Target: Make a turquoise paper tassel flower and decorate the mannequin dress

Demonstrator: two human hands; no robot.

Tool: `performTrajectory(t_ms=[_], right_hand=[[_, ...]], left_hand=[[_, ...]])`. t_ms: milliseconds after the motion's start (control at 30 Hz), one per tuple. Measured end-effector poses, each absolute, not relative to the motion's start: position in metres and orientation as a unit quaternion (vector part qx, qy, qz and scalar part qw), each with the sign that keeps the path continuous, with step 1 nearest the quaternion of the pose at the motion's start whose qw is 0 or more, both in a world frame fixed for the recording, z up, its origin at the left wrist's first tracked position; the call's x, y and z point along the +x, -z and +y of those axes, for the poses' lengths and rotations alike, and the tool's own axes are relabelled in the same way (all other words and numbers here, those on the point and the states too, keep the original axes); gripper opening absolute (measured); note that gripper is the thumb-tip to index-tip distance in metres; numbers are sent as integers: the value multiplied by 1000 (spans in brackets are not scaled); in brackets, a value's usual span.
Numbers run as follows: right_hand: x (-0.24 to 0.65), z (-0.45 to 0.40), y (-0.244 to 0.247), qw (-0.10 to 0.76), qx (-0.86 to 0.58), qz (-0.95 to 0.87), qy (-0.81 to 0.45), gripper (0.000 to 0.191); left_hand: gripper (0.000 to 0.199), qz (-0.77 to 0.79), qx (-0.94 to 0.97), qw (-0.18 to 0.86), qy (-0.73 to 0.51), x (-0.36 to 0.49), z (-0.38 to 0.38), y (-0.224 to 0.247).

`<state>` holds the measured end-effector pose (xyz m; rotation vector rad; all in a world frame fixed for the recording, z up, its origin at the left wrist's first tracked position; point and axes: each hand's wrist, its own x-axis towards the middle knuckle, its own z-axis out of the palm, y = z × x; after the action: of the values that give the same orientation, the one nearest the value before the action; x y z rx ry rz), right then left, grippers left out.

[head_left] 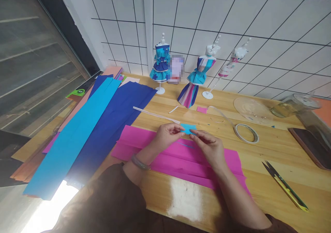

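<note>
A small piece of light-blue crepe paper (189, 128) is pinched between both hands above the table. My left hand (169, 133) grips its left end between thumb and fingers; a bracelet circles that wrist. At the lower right edge, my right hand (209, 144) pinches it with thumb and forefinger. Beneath my hands lies a wide sheet of magenta crepe paper (178, 159), creased lengthwise, with a thin blue strip on it. A narrow whitish strip (156, 114) runs leftward from behind my left hand. Fingers hide part of the blue piece.
Long blue crepe paper sheets (77, 122) are stacked at left. Miniature dress forms (160, 62) stand along the tiled wall. To the right are a tape roll (246, 133), thread snips (284, 186), a phone (310, 147), a clear plate (252, 109) and a jar (294, 105).
</note>
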<state>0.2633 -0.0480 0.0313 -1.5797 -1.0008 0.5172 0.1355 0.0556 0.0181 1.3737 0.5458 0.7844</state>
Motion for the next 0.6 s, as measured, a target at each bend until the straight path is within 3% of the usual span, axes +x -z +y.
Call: performTrajectory(t_ms=[267, 600], right_hand=[[267, -48, -32, 531, -657, -512, -154, 16], [269, -47, -29, 510, -661, -536, -126, 13]], left_hand=[[20, 249, 622, 662, -336, 133, 55, -16], [15, 238, 704, 563, -361, 131, 57, -17]])
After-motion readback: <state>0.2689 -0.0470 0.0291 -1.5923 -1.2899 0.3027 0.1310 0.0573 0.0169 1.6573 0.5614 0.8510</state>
